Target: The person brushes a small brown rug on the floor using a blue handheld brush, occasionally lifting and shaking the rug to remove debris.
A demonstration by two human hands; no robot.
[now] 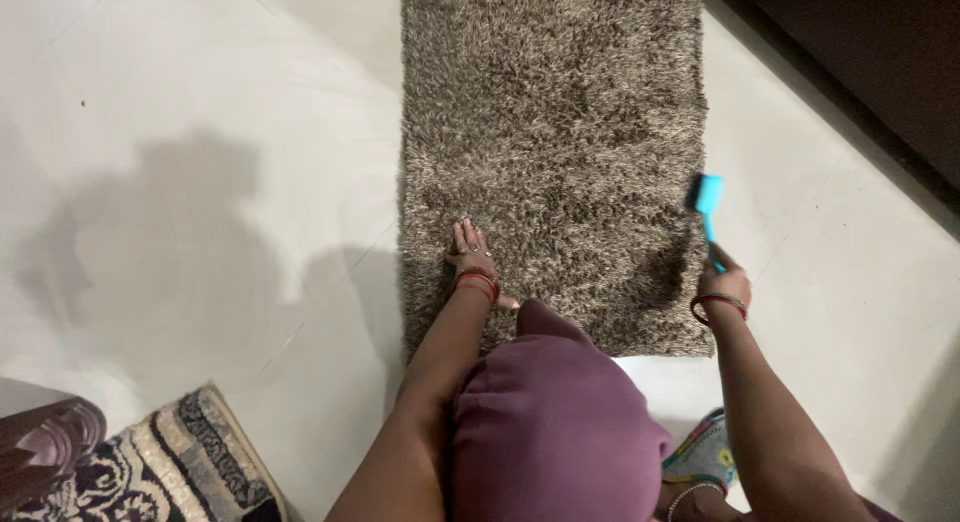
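Note:
A brown shaggy rug (555,132) lies on the pale floor ahead of me. My left hand (470,254) presses flat on the rug near its left edge, fingers spread, red bangles at the wrist. My right hand (725,282) grips the handle of a turquoise brush (708,204), whose head touches the rug's right edge. My knee in maroon cloth (550,422) rests at the rug's near end.
Pale tiled floor (200,182) surrounds the rug. A patterned dark-and-cream carpet (170,472) lies at the lower left beside a dark wooden furniture piece (45,442). A dark wall or door (880,62) runs along the upper right.

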